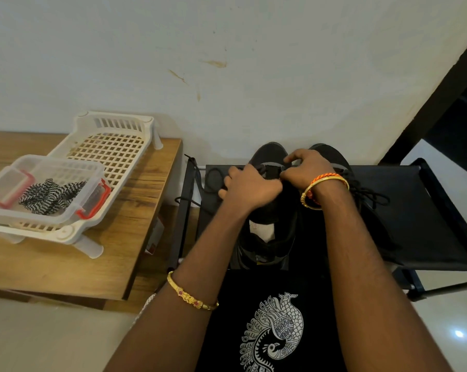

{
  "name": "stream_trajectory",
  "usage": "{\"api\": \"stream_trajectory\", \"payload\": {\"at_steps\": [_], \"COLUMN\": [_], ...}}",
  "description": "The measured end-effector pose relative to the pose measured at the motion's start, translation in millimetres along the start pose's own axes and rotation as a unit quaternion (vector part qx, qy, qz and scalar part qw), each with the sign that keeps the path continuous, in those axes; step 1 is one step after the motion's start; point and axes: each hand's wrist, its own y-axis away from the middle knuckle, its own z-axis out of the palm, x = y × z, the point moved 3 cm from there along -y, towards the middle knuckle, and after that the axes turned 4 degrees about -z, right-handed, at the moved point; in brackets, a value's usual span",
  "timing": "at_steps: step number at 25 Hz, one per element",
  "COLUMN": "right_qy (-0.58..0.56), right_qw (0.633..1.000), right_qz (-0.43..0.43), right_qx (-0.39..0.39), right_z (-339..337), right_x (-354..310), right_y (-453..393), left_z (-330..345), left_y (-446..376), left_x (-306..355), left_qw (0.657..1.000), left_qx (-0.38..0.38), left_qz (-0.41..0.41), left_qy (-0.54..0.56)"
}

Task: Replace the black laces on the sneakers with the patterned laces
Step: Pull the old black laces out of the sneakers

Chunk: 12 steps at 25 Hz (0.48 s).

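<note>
On the black rack shelf (415, 210), at 12 o'clock from the person, the two black sneakers are sitting side by side with toes toward the wall; this placement is keeping both eyelet rows within easy reach. The left sneaker (270, 210) is the one being worked on. The left hand (250, 189) is lying over its lace area with fingers curled, apparently gripping the black lace (213, 174), a loop of which is trailing out toward 9 o'clock. The right hand (306, 167) is working at the toe end of the lacing, thumb and forefinger pinched together on what appears to be a lace strand; the exact contact is too dark to confirm. Judging from this, one hand is bracing the shoe while the other is drawing lace out of an eyelet, so removal is in an early stage. The right sneaker (334, 157), just beside at 3 o'clock, is keeping its own black lace (372, 196), which is lying loose on the shelf.

The patterned laces (49, 194) are waiting untouched in a clear plastic container (65, 167) at 9 o'clock, well apart from the hands. That container is resting in a white slotted tray (114, 124) on the wooden table (135, 210), presumably staged there for the relacing step.
</note>
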Motion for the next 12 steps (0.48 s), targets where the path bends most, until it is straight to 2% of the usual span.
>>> {"api": "stream_trajectory", "payload": {"at_steps": [4, 7, 12], "right_qy": [0.067, 0.087, 0.11], "right_qw": [0.995, 0.99, 0.987], "right_qz": [-0.077, -0.107, -0.113], "right_qx": [0.009, 0.002, 0.026], "right_z": [10, 17, 21], "right_x": [-13, -16, -17], "right_y": [-1, -4, -4], "left_z": [2, -1, 0], "left_y": [-6, -9, -8], "left_x": [-5, -8, -10], "left_qw": [1.0, 0.998, 0.995], "left_qx": [0.015, 0.016, 0.032], "left_qz": [0.018, 0.031, 0.014], "left_qy": [0.005, 0.052, 0.096]}}
